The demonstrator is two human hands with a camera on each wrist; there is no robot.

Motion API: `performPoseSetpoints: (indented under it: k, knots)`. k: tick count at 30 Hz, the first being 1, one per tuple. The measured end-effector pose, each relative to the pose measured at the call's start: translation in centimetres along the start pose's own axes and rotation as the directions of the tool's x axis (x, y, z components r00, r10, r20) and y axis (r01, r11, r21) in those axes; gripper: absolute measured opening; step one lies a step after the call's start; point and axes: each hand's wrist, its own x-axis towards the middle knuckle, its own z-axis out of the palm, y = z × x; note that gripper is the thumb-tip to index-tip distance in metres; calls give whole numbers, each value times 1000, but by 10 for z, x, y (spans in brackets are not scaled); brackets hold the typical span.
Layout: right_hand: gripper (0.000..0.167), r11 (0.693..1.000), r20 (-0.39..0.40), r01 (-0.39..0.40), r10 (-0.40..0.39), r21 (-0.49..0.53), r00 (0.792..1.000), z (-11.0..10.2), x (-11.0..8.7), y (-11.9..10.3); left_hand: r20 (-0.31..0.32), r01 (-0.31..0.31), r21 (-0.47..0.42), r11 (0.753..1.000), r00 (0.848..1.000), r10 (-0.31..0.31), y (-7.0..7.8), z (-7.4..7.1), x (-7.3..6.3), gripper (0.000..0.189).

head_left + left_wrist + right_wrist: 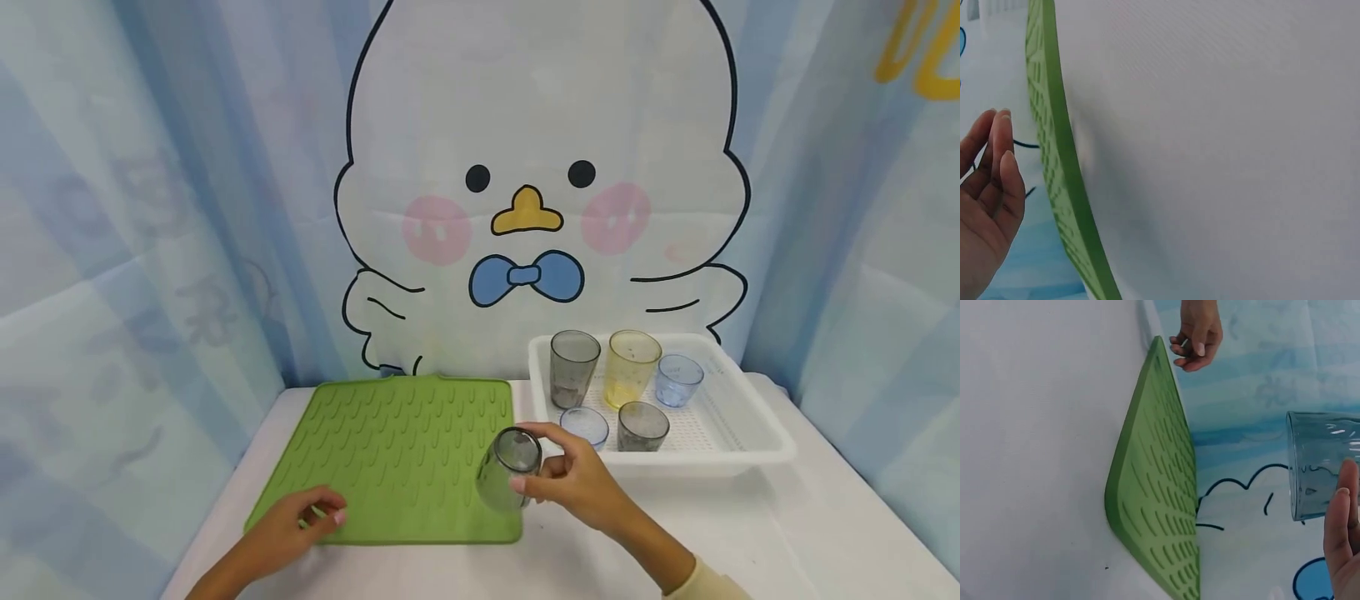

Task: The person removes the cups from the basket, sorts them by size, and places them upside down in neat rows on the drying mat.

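Observation:
My right hand (573, 479) grips a grey see-through drinking glass (495, 483) between thumb and fingers. The glass is tilted and appears turned over, its narrower end up, above the right front corner of a green ridged drying mat (390, 458). In the right wrist view the same glass (1322, 469) is at the right edge, apart from the mat, with fingertips (1338, 519) against its side. My left hand (288, 529) hovers by the mat's front left corner, fingers loosely bent and holding nothing; the left wrist view shows this hand (991, 206) beside the mat's edge.
A white basket (750, 457) stands right of the mat. Inside are a tall grey glass (574, 367), a yellow glass (630, 371), a small blue glass (678, 383), a short grey glass (642, 429) and a clear blue-rimmed glass (583, 425). A printed curtain (525, 100) encloses the white table (675, 517).

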Motion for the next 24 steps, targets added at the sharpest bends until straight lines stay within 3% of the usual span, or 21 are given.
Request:
performPoseSetpoints:
  k: [5,10,16,24]
  knots:
    - [60,1000,9,-30,30,2,1000,8,14,1,-29,102,-5,995,994,-102,-16,-6,-6,31]
    - [61,999,33,-48,48,-4,998,19,32,2,-62,246,9,969,968,-245,-31,-18,-12,35]
    - [65,995,60,-96,96,-4,994,31,57,2,-85,319,64,946,946,-313,-49,-25,-17,35]
    - [64,992,77,-112,116,-52,990,51,95,7,-124,364,80,928,927,-354,-56,-32,-21,30]
